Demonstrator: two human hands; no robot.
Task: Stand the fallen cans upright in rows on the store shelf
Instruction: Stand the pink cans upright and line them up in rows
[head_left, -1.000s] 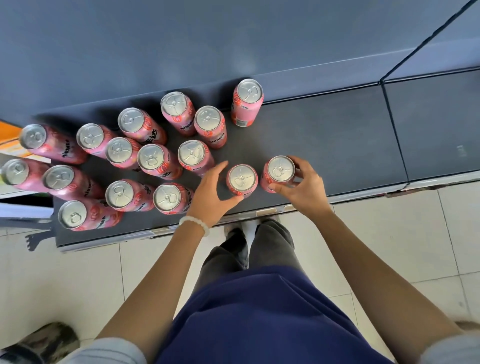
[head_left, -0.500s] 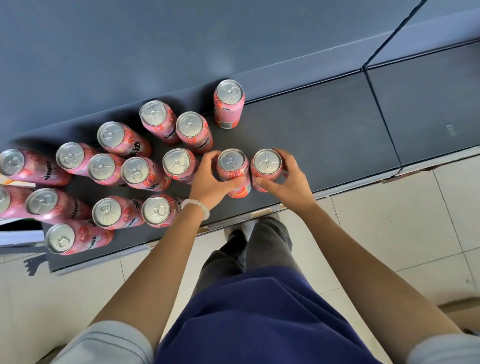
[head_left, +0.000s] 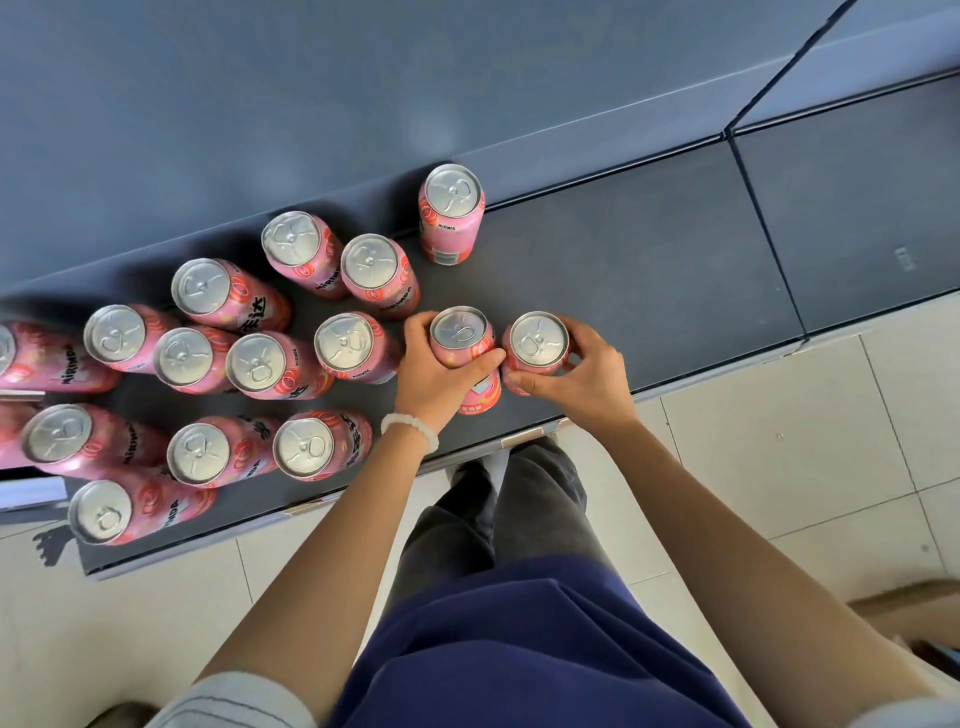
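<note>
Several pink soda cans stand upright on the dark shelf (head_left: 649, 291), seen from above by their silver tops. My left hand (head_left: 434, 374) grips one upright can (head_left: 461, 332), fingers and thumb curled round its side. Right beside it, my right hand (head_left: 576, 374) grips a second upright can (head_left: 538, 340). The two held cans nearly touch. One can (head_left: 451, 208) stands alone at the back of the shelf. The other cans cluster to the left, the nearest (head_left: 345, 345) just beside my left hand.
The shelf's front edge (head_left: 524, 436) runs just below my hands, with tiled floor (head_left: 779, 415) beyond it. A divider (head_left: 763, 228) separates this shelf from another section on the right. Bare shelf lies between the held cans and that divider.
My left hand closed round the can it had been reaching for. Both held cans shifted back on the shelf and closer together. The camera view has moved right.
</note>
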